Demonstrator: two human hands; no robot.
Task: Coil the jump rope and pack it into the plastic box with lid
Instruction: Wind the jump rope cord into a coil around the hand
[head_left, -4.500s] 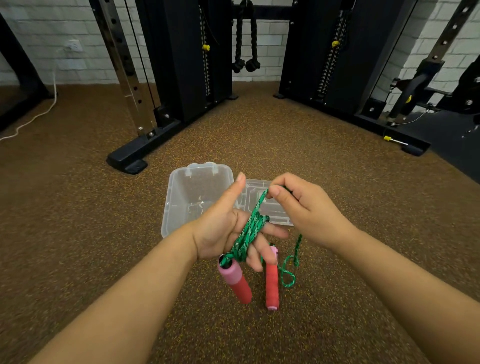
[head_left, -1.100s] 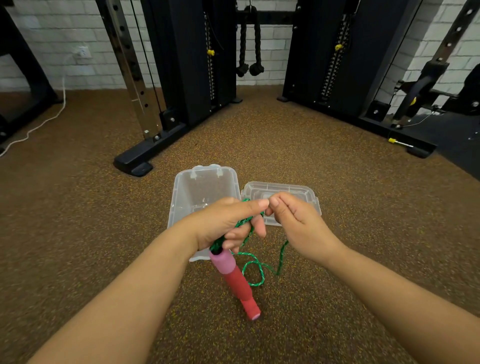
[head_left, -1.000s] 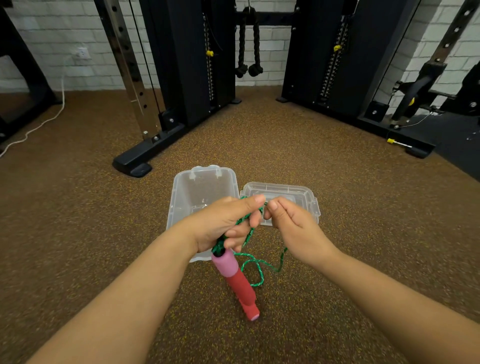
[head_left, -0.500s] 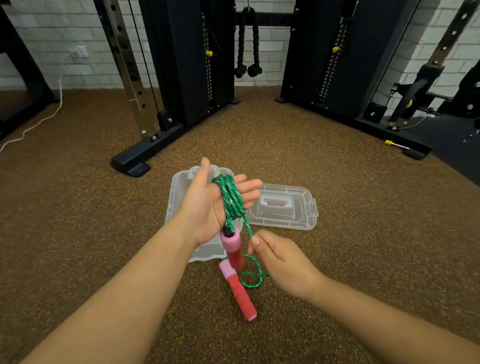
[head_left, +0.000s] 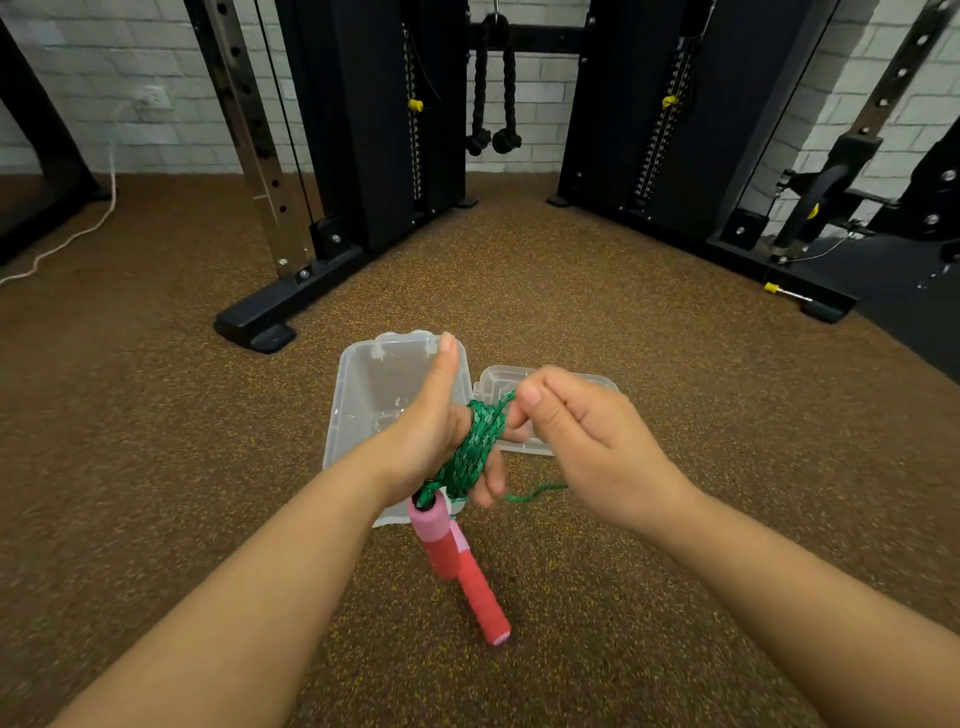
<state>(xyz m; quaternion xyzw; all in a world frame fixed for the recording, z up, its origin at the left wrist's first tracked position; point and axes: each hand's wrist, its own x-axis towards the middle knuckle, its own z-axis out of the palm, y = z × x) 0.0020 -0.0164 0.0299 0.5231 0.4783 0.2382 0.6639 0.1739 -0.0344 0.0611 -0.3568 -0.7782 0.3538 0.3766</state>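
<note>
speckled brown gym flooring (head_left: 156, 415) fills the lower frame, with black weight machines against a white brick wall along the top.

at frame centre the left hand (head_left: 431, 431) stands edge-up, thumb raised, fingers spread inside a bundle of green jump rope (head_left: 475, 447) wound round them; it is acting as a spool rather than clenching. the right hand (head_left: 582, 436), just right of it, pinches the running strand between thumb and forefinger. below the left hand one pink-and-red handle (head_left: 434, 540) dangles from the coil, and the second handle (head_left: 483, 603) slants down toward the lower centre (whether its end touches the floor i cannot tell). a short loose stretch of rope (head_left: 535, 491) trails under the right hand.

the likely trouble, as i judge it: the loops could slide off the spread fingers if they relax, or when the bundle is pulled free, and the hanging handles' weight would drag the coil open. the loose tail could also spring out and foul the lid.

behind the hands, the clear plastic box (head_left: 363, 395) sits open on the floor, apparently empty as far as the hands allow a view. its lid (head_left: 597, 384) lies flat beside it to the right, touching or nearly so.
</note>
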